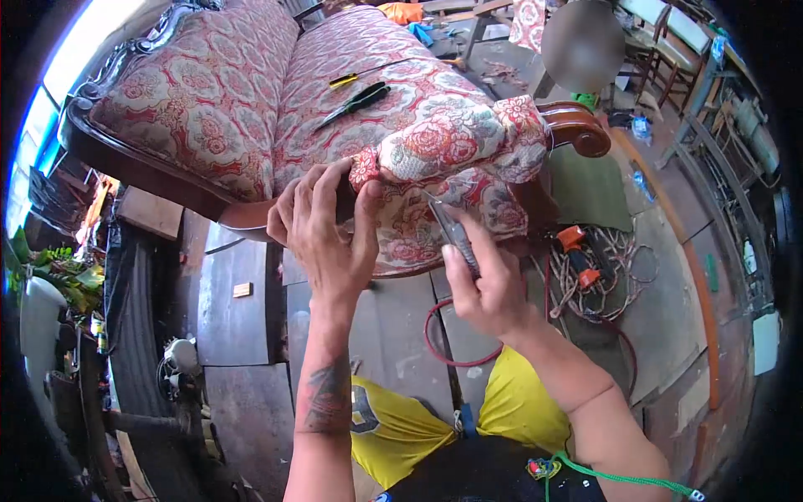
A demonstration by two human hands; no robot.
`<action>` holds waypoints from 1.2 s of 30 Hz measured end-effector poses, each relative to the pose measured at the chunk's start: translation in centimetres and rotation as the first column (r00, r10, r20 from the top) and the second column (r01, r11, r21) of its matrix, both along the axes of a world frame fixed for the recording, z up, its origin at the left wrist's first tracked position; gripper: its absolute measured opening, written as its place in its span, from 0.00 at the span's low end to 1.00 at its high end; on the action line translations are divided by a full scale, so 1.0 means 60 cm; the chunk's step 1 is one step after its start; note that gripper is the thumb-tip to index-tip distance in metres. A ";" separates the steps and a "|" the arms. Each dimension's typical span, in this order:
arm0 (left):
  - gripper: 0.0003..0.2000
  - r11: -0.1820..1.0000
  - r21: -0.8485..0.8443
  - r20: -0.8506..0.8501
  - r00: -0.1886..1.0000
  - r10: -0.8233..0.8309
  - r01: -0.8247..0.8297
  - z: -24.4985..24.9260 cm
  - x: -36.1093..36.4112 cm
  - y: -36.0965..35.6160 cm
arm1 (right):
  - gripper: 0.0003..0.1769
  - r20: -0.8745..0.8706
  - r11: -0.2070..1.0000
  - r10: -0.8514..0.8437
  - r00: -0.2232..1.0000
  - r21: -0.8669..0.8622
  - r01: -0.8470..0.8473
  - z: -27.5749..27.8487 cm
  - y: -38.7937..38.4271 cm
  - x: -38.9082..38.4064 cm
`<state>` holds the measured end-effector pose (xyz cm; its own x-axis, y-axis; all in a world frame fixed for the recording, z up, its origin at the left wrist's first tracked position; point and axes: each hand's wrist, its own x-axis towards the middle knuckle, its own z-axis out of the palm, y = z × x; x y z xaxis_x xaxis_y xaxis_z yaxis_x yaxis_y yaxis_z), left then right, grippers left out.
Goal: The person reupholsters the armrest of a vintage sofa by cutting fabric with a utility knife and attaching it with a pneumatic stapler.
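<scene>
A sofa (330,42) in red and cream floral fabric stands before me, framed in dark carved wood. Its near armrest has a padded floral cover (439,146). My left hand (322,222) grips the left end of that cover, thumb and fingers pressed round the gathered fabric. In my right hand (489,280) is a grey utility knife (454,234), closed in the fist with its tip pointing up at the lower edge of the armrest cover. Scissors with dark handles (360,102) lie on the seat. Beyond them rests a screwdriver with a yellow handle (344,81).
A scrolled wooden arm end (579,132) juts out at the right. On the floor are an orange and black power tool (577,259), tangled pale cords (606,289) and a red hose (435,335). A small wooden block (242,289) lies at left; chairs (669,42) stand at the back right.
</scene>
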<state>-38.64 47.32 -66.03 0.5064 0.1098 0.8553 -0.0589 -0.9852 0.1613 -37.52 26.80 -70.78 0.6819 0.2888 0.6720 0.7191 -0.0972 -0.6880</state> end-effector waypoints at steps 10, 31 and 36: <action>0.22 0.995 0.081 -0.130 0.990 0.062 -0.052 0.013 -0.010 -0.003 | 0.15 -0.001 0.991 -0.128 0.992 -0.030 0.128 -0.019 0.073 0.013; 0.18 0.990 0.138 -0.103 0.995 -0.008 0.022 0.019 -0.012 0.017 | 0.12 0.050 0.988 -0.135 0.990 -0.064 0.138 -0.012 0.092 0.023; 0.18 0.991 0.130 -0.104 0.995 -0.008 0.022 0.017 -0.010 0.017 | 0.09 0.040 0.989 -0.146 0.988 -0.020 0.147 -0.016 0.096 0.022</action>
